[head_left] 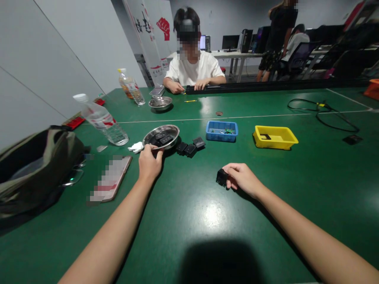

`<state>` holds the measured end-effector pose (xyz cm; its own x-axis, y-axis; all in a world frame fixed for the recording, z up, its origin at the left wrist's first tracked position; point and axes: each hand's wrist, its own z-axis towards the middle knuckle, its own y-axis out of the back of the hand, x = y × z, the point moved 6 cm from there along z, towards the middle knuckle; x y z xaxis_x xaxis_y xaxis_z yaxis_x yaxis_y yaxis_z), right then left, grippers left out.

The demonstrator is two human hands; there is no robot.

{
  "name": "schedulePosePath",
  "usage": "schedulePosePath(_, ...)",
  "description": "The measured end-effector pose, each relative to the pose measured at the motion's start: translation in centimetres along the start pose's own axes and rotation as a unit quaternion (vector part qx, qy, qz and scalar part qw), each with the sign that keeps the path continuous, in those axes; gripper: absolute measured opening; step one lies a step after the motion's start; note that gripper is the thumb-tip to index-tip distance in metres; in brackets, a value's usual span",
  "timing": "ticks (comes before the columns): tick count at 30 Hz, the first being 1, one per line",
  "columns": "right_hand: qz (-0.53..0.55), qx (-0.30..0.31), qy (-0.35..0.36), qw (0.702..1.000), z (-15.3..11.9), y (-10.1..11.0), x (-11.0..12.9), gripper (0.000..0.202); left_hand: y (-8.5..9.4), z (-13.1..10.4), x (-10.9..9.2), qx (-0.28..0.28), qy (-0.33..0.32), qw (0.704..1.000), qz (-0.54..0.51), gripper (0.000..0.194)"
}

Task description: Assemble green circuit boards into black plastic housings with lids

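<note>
Black plastic block (221,178) was pinched in the right hand (239,176), forearm (296,219) slanting from the near edge of the green worktop (183,205); left hand (149,162) gripped a round silver-metal bowl (175,134).

Parts (162,138) in bowl (173,131) (phone (114,179) leftward)

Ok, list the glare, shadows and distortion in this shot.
Head view: bright glare on the green table; head view: a dark rounded shadow at the bottom edge; head view: the black piece in the right hand shows little detail; head view: the nearest bottle leans, probably wide-angle distortion.
</note>
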<state>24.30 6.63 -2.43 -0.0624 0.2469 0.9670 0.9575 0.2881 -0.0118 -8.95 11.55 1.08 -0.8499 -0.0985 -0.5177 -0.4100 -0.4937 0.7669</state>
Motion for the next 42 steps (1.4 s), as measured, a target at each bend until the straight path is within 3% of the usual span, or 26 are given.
schedulePosePath(8, -0.112, 0.002, -0.027, 0.993, 0.4, -0.5, -0.5, 0.026, -0.8, -0.5, -1.3, 0.065, -0.050, 0.997, -0.009, 0.026)
schedulePosePath(12, -0.202, -0.062, 0.031, 0.977, 0.5, 0.0, 0.6, 0.012, 0.5, -1.4, -1.9, -0.004, -0.060, 0.998, -0.018, 0.030)
schedulePosePath(15, -0.236, -0.092, 0.097, 0.962, 0.2, 0.2, 1.3, 0.013, 1.1, -4.0, -4.4, -0.038, -0.159, 0.985, -0.053, 0.024)
schedulePosePath(19, -0.237, -0.106, 0.142, 0.955, 0.0, 0.7, 1.2, 0.019, -0.8, -9.6, -10.0, 0.119, -0.347, 0.921, -0.127, 0.019)
schedulePosePath(21, -0.250, -0.151, 0.186, 0.938, -0.1, 1.4, 1.6, 0.021, -1.9, -11.6, -12.1, 0.198, -0.381, 0.893, -0.135, 0.028)
schedulePosePath(23, -0.257, -0.195, 0.217, 0.921, 0.0, 2.1, 1.9, 0.021, -2.6, -12.6, -13.5, 0.245, -0.391, 0.878, -0.125, 0.047)
schedulePosePath(25, -0.260, -0.226, 0.220, 0.913, 0.6, 2.9, 2.0, 0.025, -3.3, -12.9, -14.4, 0.291, -0.407, 0.860, -0.100, 0.051)
schedulePosePath(29, -0.315, -0.269, 0.219, 0.884, 2.6, 4.7, 2.5, 0.041, -4.1, -12.9, -14.7, 0.348, -0.416, 0.836, -0.078, 0.029)
schedulePosePath(34, -0.416, -0.297, 0.212, 0.833, 5.9, 6.6, 3.6, 0.042, -4.0, -12.6, -14.1, 0.373, -0.400, 0.832, -0.095, 0.032)
schedulePosePath(38, -0.400, -0.289, 0.246, 0.834, 7.5, 7.2, 4.5, 0.028, -3.5, -12.3, -14.1, 0.374, -0.401, 0.828, -0.120, 0.035)
schedulePosePath(42, -0.388, -0.280, 0.268, 0.836, 7.1, 7.5, 4.8, 0.016, -3.2, -11.6, -13.7, 0.353, -0.382, 0.842, -0.142, 0.024)
